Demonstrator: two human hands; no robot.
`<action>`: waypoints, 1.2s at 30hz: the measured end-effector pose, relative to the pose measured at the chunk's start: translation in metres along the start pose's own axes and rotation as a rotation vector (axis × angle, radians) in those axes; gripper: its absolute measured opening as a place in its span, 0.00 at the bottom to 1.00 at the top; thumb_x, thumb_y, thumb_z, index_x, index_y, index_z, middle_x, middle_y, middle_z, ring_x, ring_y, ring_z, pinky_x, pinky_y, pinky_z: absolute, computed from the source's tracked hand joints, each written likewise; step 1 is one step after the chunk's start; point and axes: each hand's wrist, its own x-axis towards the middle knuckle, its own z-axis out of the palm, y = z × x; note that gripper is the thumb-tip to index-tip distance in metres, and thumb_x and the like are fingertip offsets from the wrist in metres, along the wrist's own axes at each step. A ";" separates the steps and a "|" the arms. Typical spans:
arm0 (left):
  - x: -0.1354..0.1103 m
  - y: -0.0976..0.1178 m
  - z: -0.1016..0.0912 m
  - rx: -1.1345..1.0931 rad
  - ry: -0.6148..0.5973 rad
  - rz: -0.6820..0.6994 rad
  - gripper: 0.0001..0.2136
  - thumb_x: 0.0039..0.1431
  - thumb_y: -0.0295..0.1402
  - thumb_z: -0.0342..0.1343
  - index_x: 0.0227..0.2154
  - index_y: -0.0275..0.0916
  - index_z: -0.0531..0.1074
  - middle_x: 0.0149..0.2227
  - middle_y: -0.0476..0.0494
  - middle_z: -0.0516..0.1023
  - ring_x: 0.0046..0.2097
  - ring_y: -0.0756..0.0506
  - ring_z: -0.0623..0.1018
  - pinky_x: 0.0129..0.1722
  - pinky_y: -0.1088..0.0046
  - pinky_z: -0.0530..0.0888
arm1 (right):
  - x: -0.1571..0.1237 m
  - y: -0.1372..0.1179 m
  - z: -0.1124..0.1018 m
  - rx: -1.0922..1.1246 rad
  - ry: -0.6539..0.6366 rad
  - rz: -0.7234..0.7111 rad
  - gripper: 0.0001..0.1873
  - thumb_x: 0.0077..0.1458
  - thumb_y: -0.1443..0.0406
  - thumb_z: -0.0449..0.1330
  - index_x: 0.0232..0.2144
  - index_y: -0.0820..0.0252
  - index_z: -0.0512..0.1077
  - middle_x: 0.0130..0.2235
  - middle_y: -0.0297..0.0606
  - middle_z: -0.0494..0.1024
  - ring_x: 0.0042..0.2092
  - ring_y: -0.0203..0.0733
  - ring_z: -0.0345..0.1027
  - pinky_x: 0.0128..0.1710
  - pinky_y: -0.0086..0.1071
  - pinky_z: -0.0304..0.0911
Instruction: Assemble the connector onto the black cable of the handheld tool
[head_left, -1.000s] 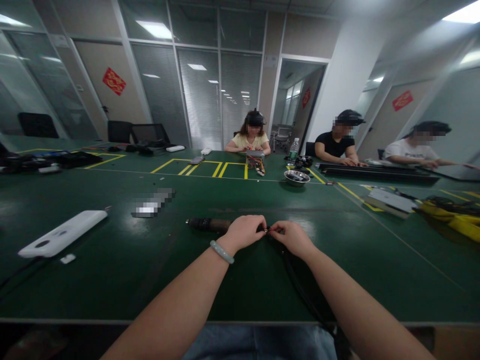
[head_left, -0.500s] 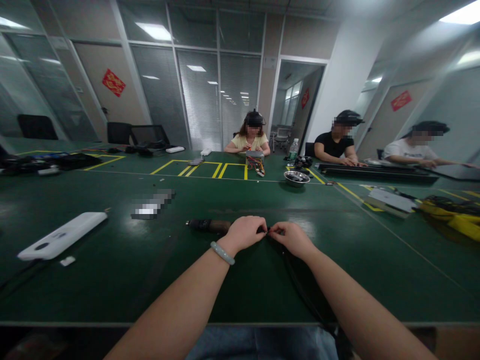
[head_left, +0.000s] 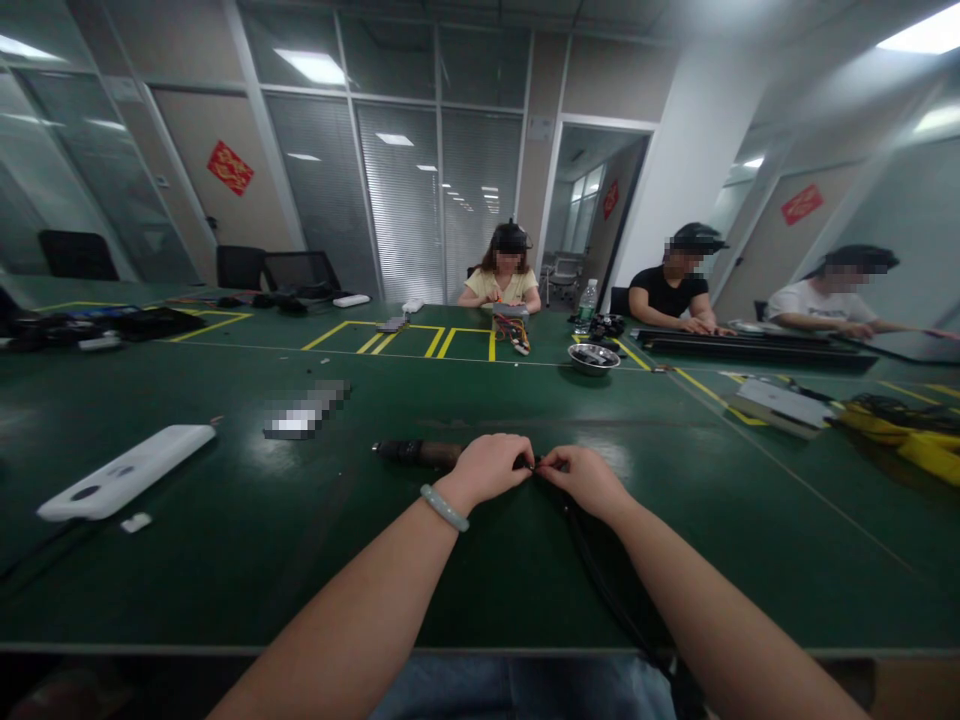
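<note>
On the green table (head_left: 465,590) lies a dark cylindrical tool (head_left: 420,454) that looks like an electric screwdriver, its narrow metal tip pointing left. My left hand (head_left: 495,468), with a pale bangle (head_left: 445,508) at the wrist, lies over the tool's right end, fingers closed in a pinch. Facing it, my right hand (head_left: 581,476) pinches too, its fingertips almost touching the left ones. A tiny reddish bit shows between them, too small to name. A black cable (head_left: 592,565) runs from under my right hand down over the table's front edge.
A white elongated device (head_left: 127,475) with a cable lies at left, a small white piece (head_left: 136,523) beside it. Farther back are a blurred-out phone-like object (head_left: 304,415) and a metal bowl (head_left: 592,359) of small parts. Across the table three people work, near a water bottle (head_left: 587,305).
My hands hold nearly the same place and the same pinch, with only slight finger movement. The tool has not visibly moved.
</note>
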 end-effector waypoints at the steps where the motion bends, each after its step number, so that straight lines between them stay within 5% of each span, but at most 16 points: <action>1: 0.000 0.000 0.000 0.001 -0.003 -0.001 0.07 0.58 0.37 0.58 0.38 0.44 0.72 0.42 0.50 0.77 0.46 0.45 0.75 0.46 0.70 0.69 | 0.000 0.000 0.000 0.003 -0.002 0.001 0.09 0.53 0.59 0.60 0.33 0.55 0.79 0.35 0.35 0.81 0.35 0.40 0.72 0.33 0.30 0.60; 27: 0.003 0.003 0.006 0.059 0.066 0.053 0.02 0.56 0.33 0.58 0.33 0.44 0.72 0.37 0.50 0.76 0.42 0.46 0.75 0.42 0.71 0.69 | -0.001 0.004 0.001 0.032 -0.060 -0.037 0.09 0.52 0.59 0.60 0.33 0.55 0.79 0.34 0.34 0.81 0.35 0.40 0.72 0.34 0.29 0.61; 36: 0.002 0.000 0.007 0.022 0.073 0.056 0.03 0.56 0.36 0.58 0.34 0.44 0.73 0.38 0.51 0.76 0.41 0.46 0.75 0.40 0.71 0.69 | -0.003 0.007 -0.008 -0.086 -0.061 -0.018 0.12 0.55 0.58 0.57 0.29 0.57 0.78 0.29 0.33 0.78 0.30 0.36 0.69 0.27 0.27 0.54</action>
